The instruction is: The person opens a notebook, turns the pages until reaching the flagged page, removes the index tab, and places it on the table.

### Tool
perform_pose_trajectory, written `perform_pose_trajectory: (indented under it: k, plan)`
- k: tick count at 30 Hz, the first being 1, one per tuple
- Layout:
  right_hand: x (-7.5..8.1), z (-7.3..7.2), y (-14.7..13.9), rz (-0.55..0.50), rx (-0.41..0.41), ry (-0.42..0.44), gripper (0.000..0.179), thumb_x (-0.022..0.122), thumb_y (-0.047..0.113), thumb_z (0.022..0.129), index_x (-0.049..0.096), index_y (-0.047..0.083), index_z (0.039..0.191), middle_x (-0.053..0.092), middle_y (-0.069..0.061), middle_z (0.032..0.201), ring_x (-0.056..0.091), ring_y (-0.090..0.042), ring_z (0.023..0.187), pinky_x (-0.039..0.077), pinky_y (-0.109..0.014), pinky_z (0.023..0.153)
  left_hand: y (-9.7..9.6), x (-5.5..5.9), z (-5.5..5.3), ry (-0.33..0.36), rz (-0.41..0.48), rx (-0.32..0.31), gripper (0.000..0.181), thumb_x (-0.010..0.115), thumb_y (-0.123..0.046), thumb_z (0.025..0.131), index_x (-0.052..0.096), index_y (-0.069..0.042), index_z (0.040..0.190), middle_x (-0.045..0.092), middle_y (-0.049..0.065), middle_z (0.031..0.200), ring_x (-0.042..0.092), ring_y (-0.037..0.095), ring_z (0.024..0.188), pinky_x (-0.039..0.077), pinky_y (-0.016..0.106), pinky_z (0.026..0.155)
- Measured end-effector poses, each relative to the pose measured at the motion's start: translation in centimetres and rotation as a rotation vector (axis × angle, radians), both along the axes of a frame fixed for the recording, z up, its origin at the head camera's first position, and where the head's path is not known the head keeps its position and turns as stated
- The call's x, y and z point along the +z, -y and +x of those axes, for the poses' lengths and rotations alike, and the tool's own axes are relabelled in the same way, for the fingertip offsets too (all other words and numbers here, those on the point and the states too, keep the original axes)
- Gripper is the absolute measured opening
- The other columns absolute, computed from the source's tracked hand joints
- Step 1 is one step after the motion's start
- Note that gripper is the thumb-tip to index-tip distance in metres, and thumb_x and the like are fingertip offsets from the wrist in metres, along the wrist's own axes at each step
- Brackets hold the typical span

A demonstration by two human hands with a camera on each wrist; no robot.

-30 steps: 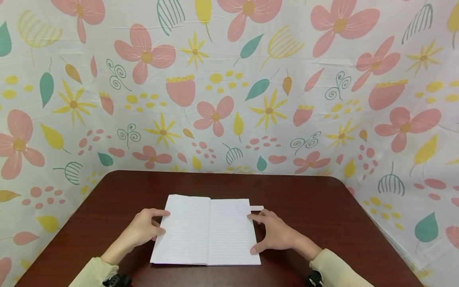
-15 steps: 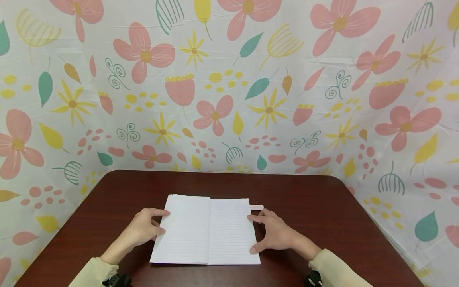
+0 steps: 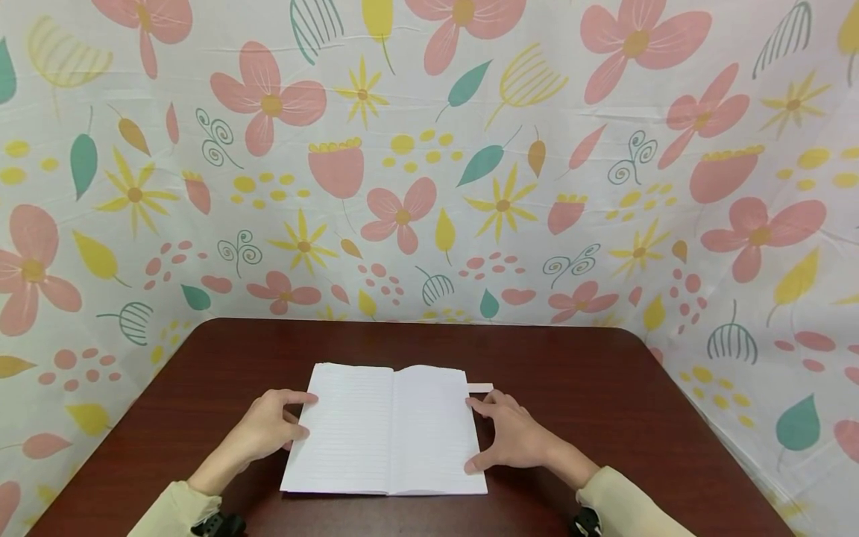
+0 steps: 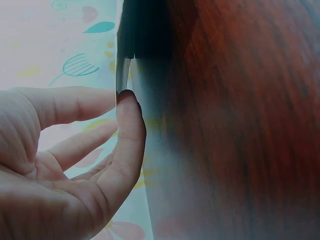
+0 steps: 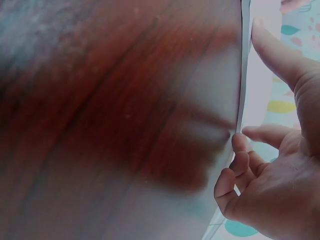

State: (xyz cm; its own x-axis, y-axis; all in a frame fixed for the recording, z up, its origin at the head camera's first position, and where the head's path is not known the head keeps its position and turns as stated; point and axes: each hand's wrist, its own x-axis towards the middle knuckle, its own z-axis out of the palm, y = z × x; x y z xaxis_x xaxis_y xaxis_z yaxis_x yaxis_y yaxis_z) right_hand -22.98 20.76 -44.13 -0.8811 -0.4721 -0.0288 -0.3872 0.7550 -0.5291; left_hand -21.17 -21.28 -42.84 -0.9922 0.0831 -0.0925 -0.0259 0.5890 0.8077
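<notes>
The right hand (image 5: 280, 187) kinda pinches the notebook (image 5: 257, 82) by its edge (blurry reddish-brown table (image 5: 115, 105) hogging the left side).

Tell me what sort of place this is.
Probably an indoor tabletop corner, perhaps screened off for filming; the wider room is hidden. A floral cloth backdrop hangs behind a dark, wood-grained table, where the left hand and right hand hold an open notebook.

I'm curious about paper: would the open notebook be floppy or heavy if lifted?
The open notebook would probably flop: its right page bows near the spine. It's likely light, since its edge looks thin in the right wrist view.
</notes>
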Motion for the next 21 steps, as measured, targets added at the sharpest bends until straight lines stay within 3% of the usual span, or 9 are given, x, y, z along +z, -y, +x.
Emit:
perform_pose_trajectory:
  k: [9, 16, 21]
  plan:
    - [-0.29, -0.19, 0.40, -0.003, -0.003, -0.038, 0.107, 0.099, 0.052, 0.066, 0.058, -0.003, 0.148, 0.055, -0.009, 0.121, 0.049, -0.027, 0.112, 0.042, -0.050, 0.087, -0.02, -0.14, 0.00, 0.003, 0.000, 0.002, 0.049, 0.080, 0.009, 0.081, 0.072, 0.000, 0.129, 0.069, 0.007, 0.077, 0.063, 0.025, 0.058, 0.055, 0.038, 0.061]
    - [-0.21, -0.47, 0.68, -0.034, -0.008, -0.002, 0.101, 0.096, 0.049, 0.072, 0.057, -0.003, 0.148, 0.054, -0.018, 0.127, 0.049, -0.029, 0.109, 0.047, -0.049, 0.085, -0.10, -0.04, -0.07, 0.001, -0.010, 0.006, 0.049, 0.080, 0.009, 0.081, 0.072, 0.000, 0.128, 0.068, 0.008, 0.081, 0.063, 0.025, 0.057, 0.055, 0.038, 0.061]
    - [-0.31, -0.80, 0.55, -0.085, 0.006, 0.021, 0.089, 0.091, 0.047, 0.081, 0.058, -0.004, 0.147, 0.056, -0.015, 0.122, 0.051, -0.027, 0.107, 0.048, -0.045, 0.083, -0.18, 0.15, -0.15, -0.001, -0.026, 0.009, 0.048, 0.080, 0.008, 0.081, 0.073, -0.001, 0.128, 0.067, 0.008, 0.085, 0.062, 0.025, 0.056, 0.054, 0.039, 0.060]
